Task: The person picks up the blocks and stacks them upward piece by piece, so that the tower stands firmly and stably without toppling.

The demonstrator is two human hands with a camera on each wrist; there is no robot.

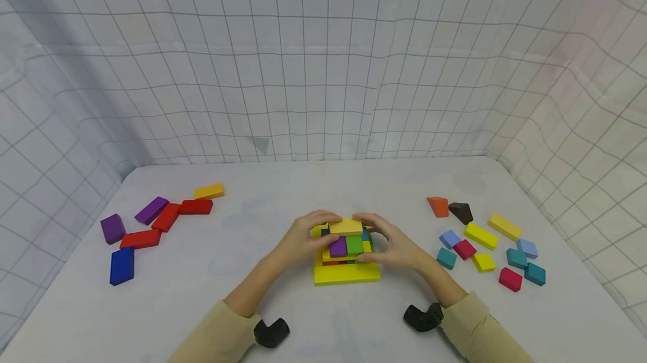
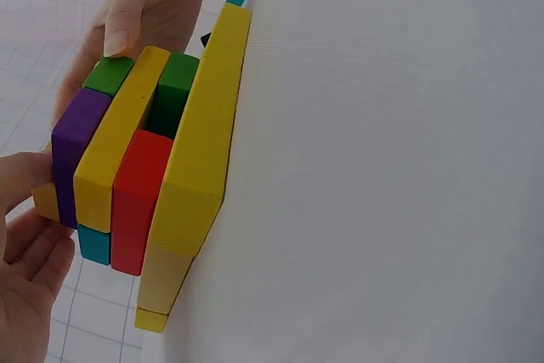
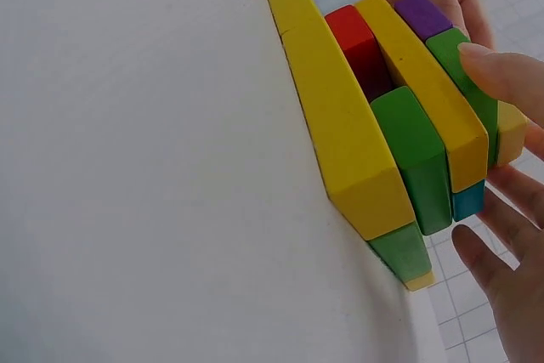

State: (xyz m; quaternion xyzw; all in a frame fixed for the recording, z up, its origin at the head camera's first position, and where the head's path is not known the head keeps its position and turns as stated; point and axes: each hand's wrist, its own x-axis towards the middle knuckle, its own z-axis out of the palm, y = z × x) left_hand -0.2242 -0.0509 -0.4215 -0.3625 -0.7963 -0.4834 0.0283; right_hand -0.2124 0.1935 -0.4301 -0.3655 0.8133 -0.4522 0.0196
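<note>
A layered stack of wooden blocks stands on a flat yellow base (image 1: 346, 275) at the table's middle. Across the top lies a light yellow block (image 1: 346, 227); below it sit a purple block (image 1: 338, 247) and a green block (image 1: 355, 245). My left hand (image 1: 303, 237) pinches the top yellow block's left end, thumb in front and fingers behind. From the other side my right hand (image 1: 396, 246) spans the stack, its thumb on the green block (image 3: 466, 82) and fingers at the back. A red block (image 2: 143, 197) shows lower down, under a long yellow block (image 2: 115, 155).
On the left lie red blocks (image 1: 140, 239), purple blocks (image 1: 113, 229), a blue block (image 1: 122, 266) and a yellow block (image 1: 209, 191). Several small blocks, among them a teal block (image 1: 446, 258) and an orange block (image 1: 438, 207), are scattered right. Black wrist devices (image 1: 272, 333) sit at both sleeves.
</note>
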